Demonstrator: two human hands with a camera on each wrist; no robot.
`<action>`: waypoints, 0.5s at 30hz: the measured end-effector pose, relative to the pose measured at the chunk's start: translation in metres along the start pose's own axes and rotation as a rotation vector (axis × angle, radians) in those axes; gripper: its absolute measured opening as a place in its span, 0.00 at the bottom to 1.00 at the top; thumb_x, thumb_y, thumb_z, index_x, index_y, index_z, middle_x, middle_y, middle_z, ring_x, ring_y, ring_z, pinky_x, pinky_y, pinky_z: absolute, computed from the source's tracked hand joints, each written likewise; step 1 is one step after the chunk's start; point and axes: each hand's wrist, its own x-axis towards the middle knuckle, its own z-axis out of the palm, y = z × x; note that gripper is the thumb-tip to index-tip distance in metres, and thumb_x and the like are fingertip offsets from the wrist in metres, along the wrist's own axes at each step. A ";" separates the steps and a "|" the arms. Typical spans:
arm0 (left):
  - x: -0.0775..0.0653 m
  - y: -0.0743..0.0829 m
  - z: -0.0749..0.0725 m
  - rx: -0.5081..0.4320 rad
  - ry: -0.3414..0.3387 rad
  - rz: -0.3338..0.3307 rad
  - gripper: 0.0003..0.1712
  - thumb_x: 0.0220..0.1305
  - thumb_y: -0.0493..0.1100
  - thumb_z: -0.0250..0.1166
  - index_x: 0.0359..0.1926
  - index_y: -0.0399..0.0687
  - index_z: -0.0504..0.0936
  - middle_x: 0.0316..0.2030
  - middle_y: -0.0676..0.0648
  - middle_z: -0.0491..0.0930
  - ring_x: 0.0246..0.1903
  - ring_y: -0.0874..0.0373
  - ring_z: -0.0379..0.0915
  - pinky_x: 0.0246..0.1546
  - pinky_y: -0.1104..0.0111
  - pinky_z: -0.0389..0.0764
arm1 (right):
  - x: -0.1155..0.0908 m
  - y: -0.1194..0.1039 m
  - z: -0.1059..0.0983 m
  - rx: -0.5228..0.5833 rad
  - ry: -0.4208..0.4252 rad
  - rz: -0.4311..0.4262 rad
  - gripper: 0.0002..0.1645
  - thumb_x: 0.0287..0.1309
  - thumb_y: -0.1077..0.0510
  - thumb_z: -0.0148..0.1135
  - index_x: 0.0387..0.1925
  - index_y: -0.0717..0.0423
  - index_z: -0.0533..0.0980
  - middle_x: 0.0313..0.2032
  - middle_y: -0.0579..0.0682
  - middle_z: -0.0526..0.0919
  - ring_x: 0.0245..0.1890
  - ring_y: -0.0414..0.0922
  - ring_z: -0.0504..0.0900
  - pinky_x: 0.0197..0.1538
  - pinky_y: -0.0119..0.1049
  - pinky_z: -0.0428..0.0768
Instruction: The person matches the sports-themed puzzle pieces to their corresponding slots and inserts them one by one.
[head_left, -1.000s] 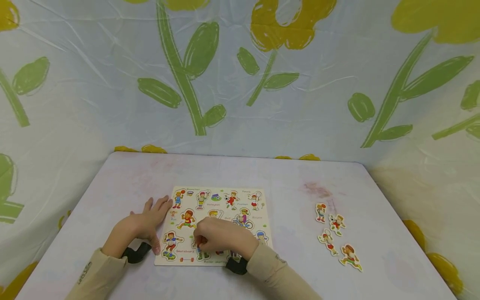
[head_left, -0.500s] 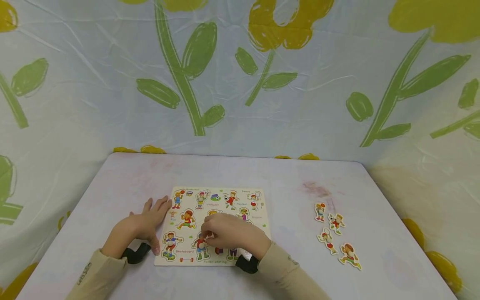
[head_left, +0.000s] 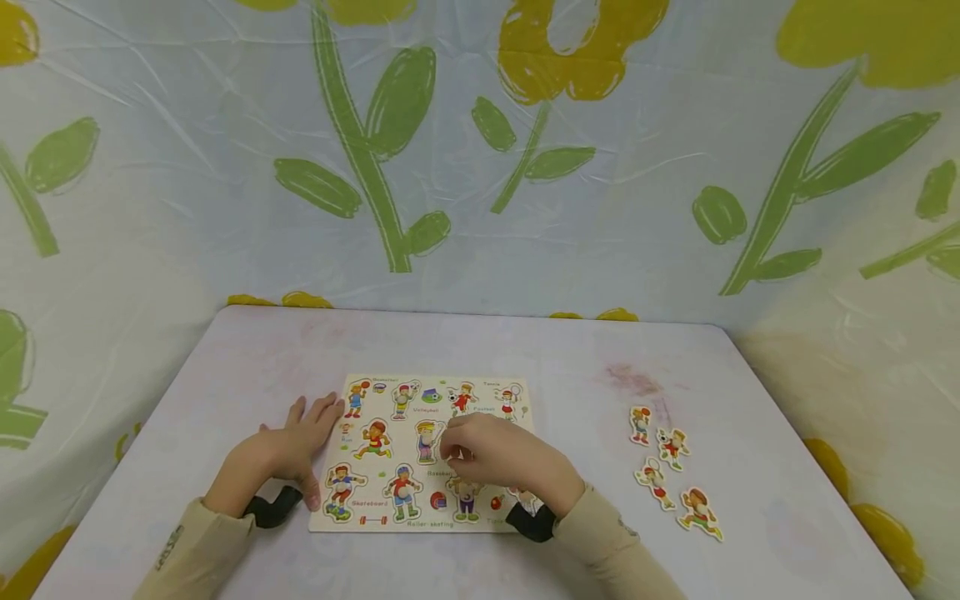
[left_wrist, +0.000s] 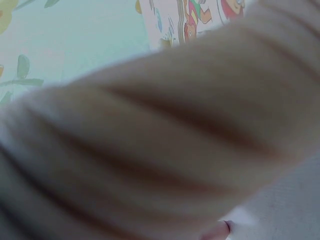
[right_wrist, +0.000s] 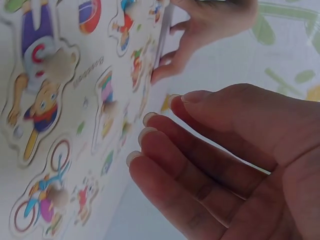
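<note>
A cream sports puzzle board [head_left: 405,442] lies on the table, with figure shapes in its cutouts. My left hand [head_left: 296,442] rests with spread fingers at the board's left edge; its blurred wrist fills most of the left wrist view. My right hand [head_left: 498,454] hovers over the board's right half, partly covering it. In the right wrist view its fingers are loosely bent and hold nothing. Nearby sit the golf piece [head_left: 426,442] and the baseball piece [right_wrist: 40,80], and the bicycle piece [right_wrist: 47,190] is hidden under the hand in the head view.
Several loose puzzle pieces lie on the table [head_left: 577,500] right of the board: a basketball player [head_left: 641,425], a footballer [head_left: 674,448], a tennis player [head_left: 656,483] and a runner [head_left: 701,514]. A flowered curtain [head_left: 615,233] hangs behind the table.
My right hand has moved right and slightly away from me across the board, uncovering the roller-skating piece, then the golf and baseball pieces. My left hand has stayed in place.
</note>
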 end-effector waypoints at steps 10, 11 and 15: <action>-0.001 0.000 0.000 0.014 0.004 0.005 0.86 0.18 0.54 0.87 0.77 0.38 0.43 0.77 0.34 0.36 0.70 0.22 0.26 0.46 0.16 0.38 | -0.027 0.015 -0.008 -0.048 0.086 0.066 0.02 0.58 0.63 0.68 0.32 0.53 0.83 0.28 0.37 0.78 0.26 0.33 0.71 0.30 0.26 0.73; -0.001 0.000 -0.001 0.014 0.004 0.005 0.86 0.18 0.54 0.87 0.77 0.38 0.44 0.77 0.34 0.36 0.70 0.22 0.26 0.46 0.16 0.38 | -0.030 0.017 -0.009 -0.053 0.097 0.065 0.02 0.58 0.63 0.68 0.32 0.53 0.83 0.28 0.37 0.78 0.25 0.33 0.72 0.30 0.26 0.73; -0.002 0.002 -0.001 0.007 0.002 0.006 0.86 0.18 0.54 0.87 0.77 0.38 0.44 0.76 0.34 0.36 0.70 0.22 0.25 0.46 0.17 0.38 | -0.042 0.024 -0.012 -0.086 0.135 0.065 0.03 0.57 0.64 0.68 0.32 0.52 0.84 0.30 0.39 0.81 0.25 0.34 0.74 0.28 0.26 0.73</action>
